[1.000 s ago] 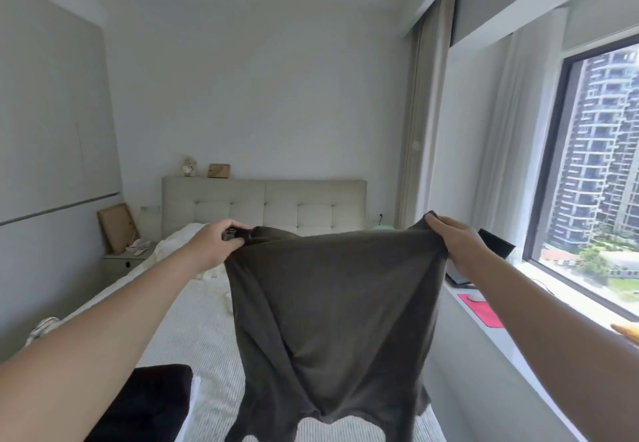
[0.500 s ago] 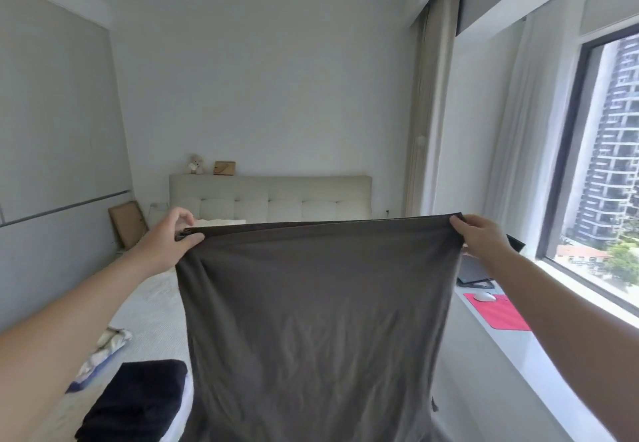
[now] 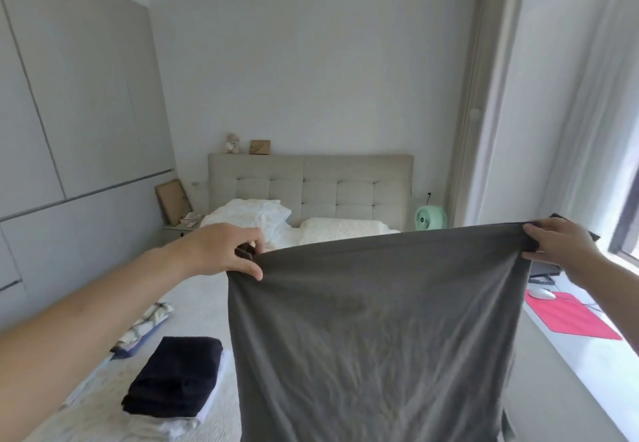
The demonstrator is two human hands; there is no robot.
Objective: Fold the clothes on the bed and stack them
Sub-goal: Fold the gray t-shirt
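the left hand (image 3: pixel 221 251) and right hand (image 3: pixel 556 246) pinch the top corners of the grey garment (image 3: pixel 377 331), stretched above the bed (image 3: pixel 204 306); next, lay it flat to fold.

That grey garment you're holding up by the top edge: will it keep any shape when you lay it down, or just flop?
Probably floppy: the grey garment hangs limp between the left hand and right hand, and its top edge sags. It looks thin and light, with fine wrinkles. Likely to bunch on the bed unless laid flat.
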